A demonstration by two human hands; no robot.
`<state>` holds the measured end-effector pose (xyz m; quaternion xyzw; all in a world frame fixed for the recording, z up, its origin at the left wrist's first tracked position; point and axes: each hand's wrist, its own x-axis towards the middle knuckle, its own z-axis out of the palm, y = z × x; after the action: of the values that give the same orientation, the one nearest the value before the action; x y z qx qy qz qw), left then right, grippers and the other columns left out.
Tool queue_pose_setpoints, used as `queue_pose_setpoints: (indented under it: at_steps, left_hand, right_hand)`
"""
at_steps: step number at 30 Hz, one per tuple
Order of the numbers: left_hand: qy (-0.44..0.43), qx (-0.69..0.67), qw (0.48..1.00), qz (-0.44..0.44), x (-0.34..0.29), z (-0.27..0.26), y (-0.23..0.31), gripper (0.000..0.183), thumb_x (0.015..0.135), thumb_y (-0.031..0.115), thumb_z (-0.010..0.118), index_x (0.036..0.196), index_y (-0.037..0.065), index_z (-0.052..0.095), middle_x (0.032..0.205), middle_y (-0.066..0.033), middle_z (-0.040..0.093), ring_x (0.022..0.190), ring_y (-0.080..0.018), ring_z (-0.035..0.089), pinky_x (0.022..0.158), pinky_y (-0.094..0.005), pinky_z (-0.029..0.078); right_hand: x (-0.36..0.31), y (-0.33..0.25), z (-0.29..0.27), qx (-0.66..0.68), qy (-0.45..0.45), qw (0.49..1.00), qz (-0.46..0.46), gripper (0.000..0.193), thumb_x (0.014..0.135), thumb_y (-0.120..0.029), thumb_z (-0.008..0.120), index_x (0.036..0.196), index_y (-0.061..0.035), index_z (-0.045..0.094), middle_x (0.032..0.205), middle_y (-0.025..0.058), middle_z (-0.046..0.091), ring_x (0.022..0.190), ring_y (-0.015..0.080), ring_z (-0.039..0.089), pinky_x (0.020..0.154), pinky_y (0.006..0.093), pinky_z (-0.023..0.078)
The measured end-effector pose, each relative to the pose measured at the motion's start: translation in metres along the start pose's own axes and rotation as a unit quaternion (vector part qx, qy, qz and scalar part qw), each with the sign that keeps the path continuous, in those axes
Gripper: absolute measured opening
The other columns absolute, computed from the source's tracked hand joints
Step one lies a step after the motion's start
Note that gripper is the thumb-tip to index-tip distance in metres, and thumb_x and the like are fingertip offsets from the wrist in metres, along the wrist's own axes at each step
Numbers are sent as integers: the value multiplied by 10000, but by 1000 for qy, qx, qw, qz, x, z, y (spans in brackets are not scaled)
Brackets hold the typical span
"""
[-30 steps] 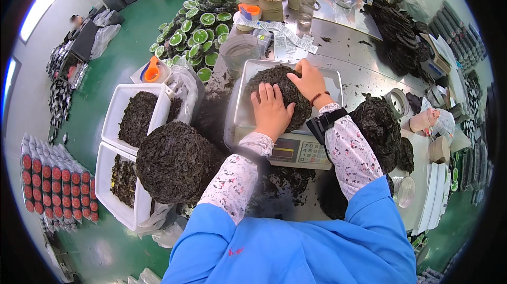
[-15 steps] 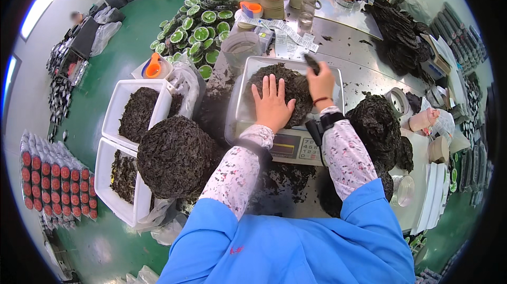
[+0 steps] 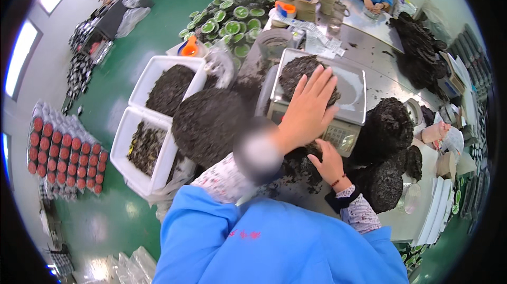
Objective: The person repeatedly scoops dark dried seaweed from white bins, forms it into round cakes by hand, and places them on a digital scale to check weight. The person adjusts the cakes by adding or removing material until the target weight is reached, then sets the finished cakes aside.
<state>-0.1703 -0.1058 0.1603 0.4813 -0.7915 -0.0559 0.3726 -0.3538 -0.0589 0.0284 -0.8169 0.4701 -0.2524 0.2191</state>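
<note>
Left hand [image 3: 308,109] stretched forward, palm down; right hand [image 3: 332,165] lower (closer in).

I see the right hand [image 3: 328,165] off the pan [image 3: 353,90], down beside the keypad [image 3: 340,135]; the left hand [image 3: 307,114] now partly hides the display [image 3: 277,112].

Short row of small red characters [image 3: 248,235] across the chest of the blue smock [image 3: 317,244]. Number keys on the keypad [image 3: 340,136] of the scale [image 3: 352,128], toward the desk's [image 3: 369,41] near edge, too blurred to read. Dense tiny print on paper strips [image 3: 323,44] toward the far edge, illegible. Round green labels [image 3: 233,27] on packs beyond the left edge, too small to read.
</note>
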Motion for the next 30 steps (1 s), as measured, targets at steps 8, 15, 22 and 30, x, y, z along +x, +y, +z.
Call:
queue_pose_setpoints:
  at_steps: [8,15,22,30]
  left_hand:
    - [265,87,897,-343,-233,-164,-53,561,956,221,510,1419,-46,342,1482,-228,323,1397,-344,283,1155,-418,211]
    - [148,-15,933,-327,-267,-144,-63,530,1017,279,386,1422,-60,347,1540,-183,256,1449,-306,177,1174,-381,132]
    - [207,-101,936,-267,-230,-151,-52,511,979,241,520,1383,-43,389,1472,-172,346,1397,-292,274,1151,-387,206]
    - [221,-212,920,-246,-219,-154,-53,511,926,139,574,1387,8,399,1405,-149,409,1307,-249,379,1103,-374,288]
  right_hand:
    - [74,-165,8,93,28,937,-336,440,770,-145,727,1159,-13,566,1090,117,597,1010,299,580,864,369,498]
    - [92,-225,94,-28,-35,942,-333,820,739,-424,754,1346,18,425,1394,231,404,1315,383,363,1112,460,292]
    - [87,-227,84,106,-43,958,-263,658,852,-320,669,1363,13,422,1386,218,440,1320,366,379,1114,433,295]
    - [77,-229,64,110,-33,965,-237,660,877,-291,661,1385,27,384,1368,222,455,1287,343,426,1096,407,324]
